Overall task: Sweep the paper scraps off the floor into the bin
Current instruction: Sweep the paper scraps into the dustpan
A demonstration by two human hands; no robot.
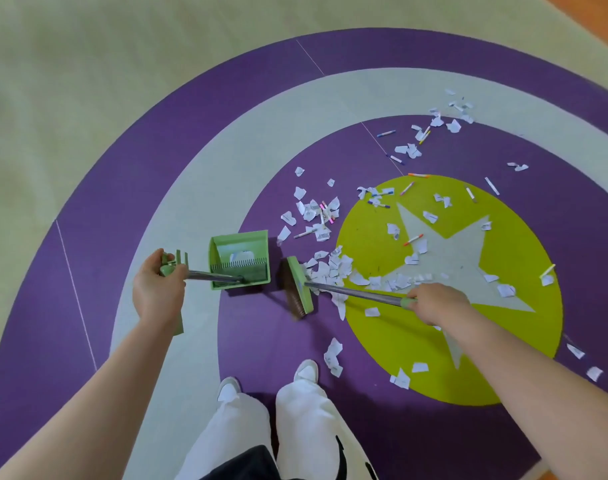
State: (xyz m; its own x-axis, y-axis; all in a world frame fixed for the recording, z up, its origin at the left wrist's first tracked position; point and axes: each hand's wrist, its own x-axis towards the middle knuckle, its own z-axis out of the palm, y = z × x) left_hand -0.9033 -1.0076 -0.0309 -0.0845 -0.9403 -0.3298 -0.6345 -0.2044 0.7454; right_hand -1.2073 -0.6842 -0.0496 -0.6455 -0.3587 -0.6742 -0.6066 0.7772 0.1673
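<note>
Nearest the camera stand the person's two feet in white shoes [306,370], planted on the purple ring of the floor [267,341], with a few paper scraps [333,356] lying just ahead of the right foot. Both bare forearms reach forward and down from there. The right hand [434,303] has its grip closed round the green end of the broom handle [358,294], arm stretched out well to the right so the shaft runs low and slanted across to the broom head [299,287]; held this flat, the bristles sit edge-on to a thick drift of scraps heaped against their right side, which looks set for a push leftward. The left hand [157,289] has its grip closed round the green top of the dustpan's handle, wrist bent, so the dustpan [240,259] rests on the floor just beside the broom head with a narrow gap between them; I judge it is steadied there as the catcher. A little paper already shows inside it. Farther off, more scraps are strewn over the yellow-green circle with its pale star [444,254], mixed with coloured marker pens [385,133], thinning toward the far right. No bin can be seen, and most of the paper is still on the floor
</note>
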